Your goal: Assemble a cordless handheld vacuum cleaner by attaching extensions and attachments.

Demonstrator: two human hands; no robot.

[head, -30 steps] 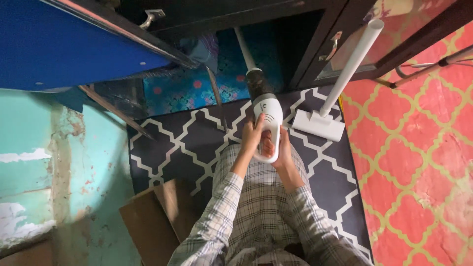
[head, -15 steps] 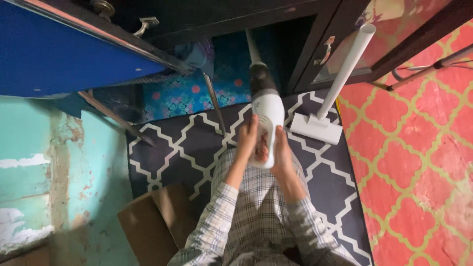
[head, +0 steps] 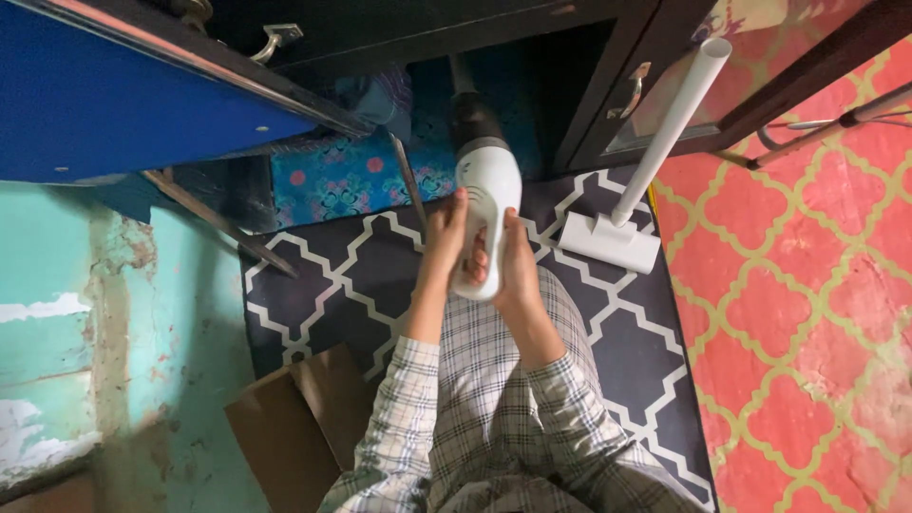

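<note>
I hold a white handheld vacuum with both hands, its dark dust cup and thin nozzle pointing away into the dark space under a cabinet. My left hand grips the left side of its body. My right hand wraps the handle at the near end. A separate white tube with a flat floor head stands upright on the rug just to the right.
A navy rug with white lattice lies under me, a red patterned mat to the right. A blue panel and dark cabinet doors are ahead. A brown cardboard box sits near left, beside a teal wall.
The vacuum and both hands have shifted left and farther forward, its nozzle reaching deeper under the cabinet. The standing tube has stayed put.
</note>
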